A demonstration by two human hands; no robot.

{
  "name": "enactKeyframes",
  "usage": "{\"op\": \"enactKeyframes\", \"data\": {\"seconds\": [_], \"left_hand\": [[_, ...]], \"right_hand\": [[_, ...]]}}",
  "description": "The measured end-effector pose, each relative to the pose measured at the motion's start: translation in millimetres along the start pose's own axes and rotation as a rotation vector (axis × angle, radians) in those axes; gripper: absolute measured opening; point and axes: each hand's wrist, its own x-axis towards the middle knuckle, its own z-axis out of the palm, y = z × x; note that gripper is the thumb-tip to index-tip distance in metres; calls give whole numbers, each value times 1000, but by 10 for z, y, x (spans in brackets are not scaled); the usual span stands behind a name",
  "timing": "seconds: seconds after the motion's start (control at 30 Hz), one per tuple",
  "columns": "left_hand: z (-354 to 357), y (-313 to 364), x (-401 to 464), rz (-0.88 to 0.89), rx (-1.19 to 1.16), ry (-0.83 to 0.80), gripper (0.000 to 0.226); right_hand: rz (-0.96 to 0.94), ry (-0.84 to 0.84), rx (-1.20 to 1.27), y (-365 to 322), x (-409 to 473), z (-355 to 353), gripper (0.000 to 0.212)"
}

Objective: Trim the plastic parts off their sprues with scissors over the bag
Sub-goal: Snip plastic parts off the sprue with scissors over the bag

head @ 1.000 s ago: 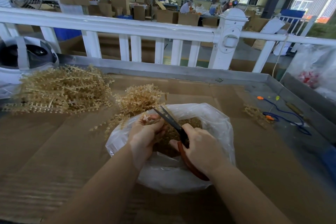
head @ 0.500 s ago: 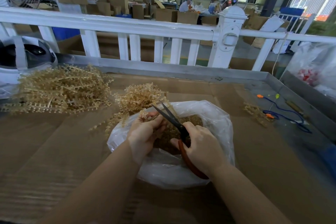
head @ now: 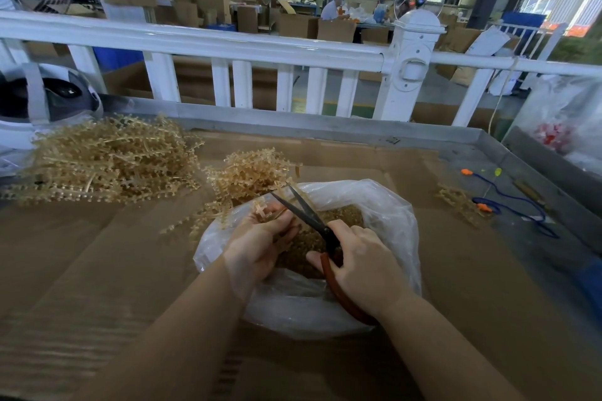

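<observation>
**Trimming under way, with plenty of sprues left**

Nearest the person, the right hand (head: pixel 365 267) is wrapped round the red handles of the scissors (head: pixel 312 221), whose dark blades stand parted in a V over the clear plastic bag (head: pixel 387 225). The left hand (head: pixel 260 241) is curled round a tan sprue (head: pixel 262 210) and holds it just left of the blades, above the bag's mouth. Inside the bag lies a brownish heap of trimmed parts (head: pixel 338 215), so a good share of the work looks done. Just behind the bag sits a small pile of sprues (head: pixel 250 172); farther back and to its left, a much larger pile (head: pixel 107 159) rests on the cardboard-covered counter (head: pixel 97 270). Whether that larger pile is cut or waiting cannot be told. Beyond the bag runs a white railing (head: pixel 228 45).
</observation>
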Motion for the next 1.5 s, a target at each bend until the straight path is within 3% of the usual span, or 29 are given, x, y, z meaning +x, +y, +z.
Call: {"op": "enactKeyframes", "data": {"seconds": [0.27,0.9,1.2,1.33,1.5], "left_hand": [[-1,-18,-4,31,38,-15,16],[-43,-73,52,66,77,-52,24],[-64,-68,57,42,65,-60,17],[-74,-39,65,31,27,-106,25],[-35,-65,69,-1,-7,-32,7]], "right_hand": [[-6,-23,-36,4,3,24,54],[-48,-4,-6,-34,65,-13,35],[-66,50,-10,-7,41,4,30],[-75,61,10,-8,10,-9,29],[-28,88,162,-17,8,-57,25]]}}
